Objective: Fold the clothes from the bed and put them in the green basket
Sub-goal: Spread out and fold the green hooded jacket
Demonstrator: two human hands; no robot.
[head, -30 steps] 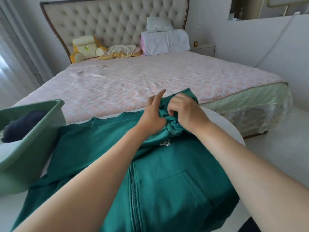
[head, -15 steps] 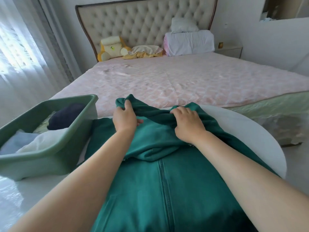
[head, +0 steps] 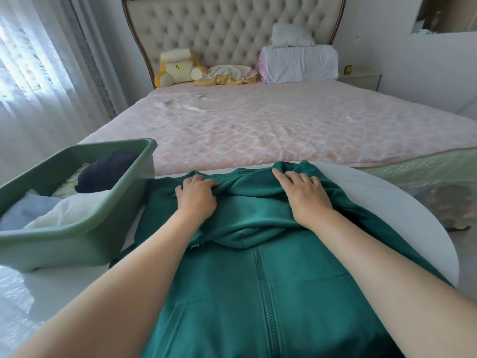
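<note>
A green zip-up hoodie (head: 258, 293) lies front up on a white round table (head: 402, 202), its hood folded down over the chest. My left hand (head: 196, 196) rests on the hood's left side with fingers curled into the fabric. My right hand (head: 304, 192) lies flat on the hood's right side, fingers straight. The green basket (head: 85, 228) stands at the table's left, holding a dark blue garment (head: 103, 174) and pale folded clothes (head: 56, 210).
The bed (head: 284, 130) with a pink quilted cover stretches beyond the table. At its tufted headboard lie a yellow plush toy (head: 175, 68), a small pillow and stacked white bedding (head: 299, 60). Curtains hang at the left; a nightstand (head: 361, 78) stands at the right.
My hands have moved apart, from bunching the hood at the middle to lying spread on its two sides. The hood now lies flatter across the chest. The view has shifted left.
</note>
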